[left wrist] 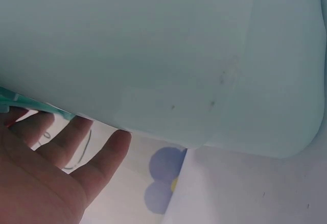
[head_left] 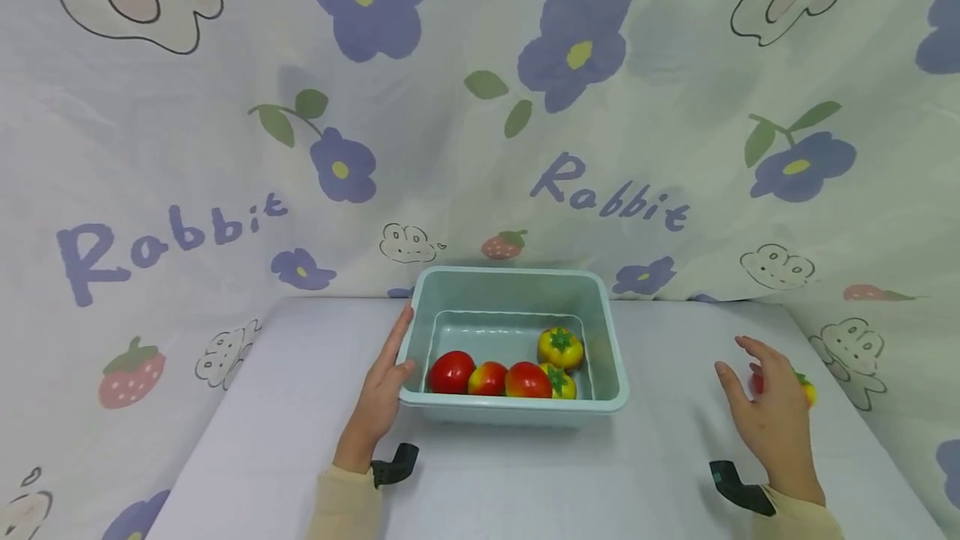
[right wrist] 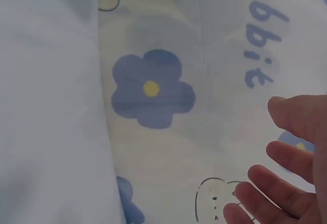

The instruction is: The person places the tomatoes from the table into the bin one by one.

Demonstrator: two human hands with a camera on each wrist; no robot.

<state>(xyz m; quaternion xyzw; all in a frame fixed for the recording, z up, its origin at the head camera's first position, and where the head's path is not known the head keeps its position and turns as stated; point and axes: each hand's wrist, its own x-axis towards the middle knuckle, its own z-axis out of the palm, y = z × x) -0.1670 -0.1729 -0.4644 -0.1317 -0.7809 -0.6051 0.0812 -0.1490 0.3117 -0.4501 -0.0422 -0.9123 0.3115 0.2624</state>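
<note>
Left hand (head_left: 378, 394) flat on tub (head_left: 609, 357) wall; right hand (head_left: 776, 419) loose over tomato (head_left: 804, 388) (light, smooth, likely slippery; cup from above).

bin (head_left: 609, 340): pale mint green, plain, no pattern
fruit in bin, left end (head_left: 451, 372): solid red
fruit beside it (head_left: 487, 378): red with a yellow blush
third fruit in front row (head_left: 527, 381): red
fruit at right of front row (head_left: 562, 382): yellow, green star-shaped calyx
fruit behind the row (head_left: 560, 347): yellow, green calyx
fruit right of bin, by right hand (head_left: 806, 387): red and yellow, mostly hidden
tabletop (head_left: 300, 440): pale lavender-white
backdrop cloth (head_left: 225, 148): cream, printed with purple flowers with yellow centres, green leaves, outlined rabbits, red strawberries, purple "Rabbit" lettering
sleeves (head_left: 345, 507): cream-beige
</note>
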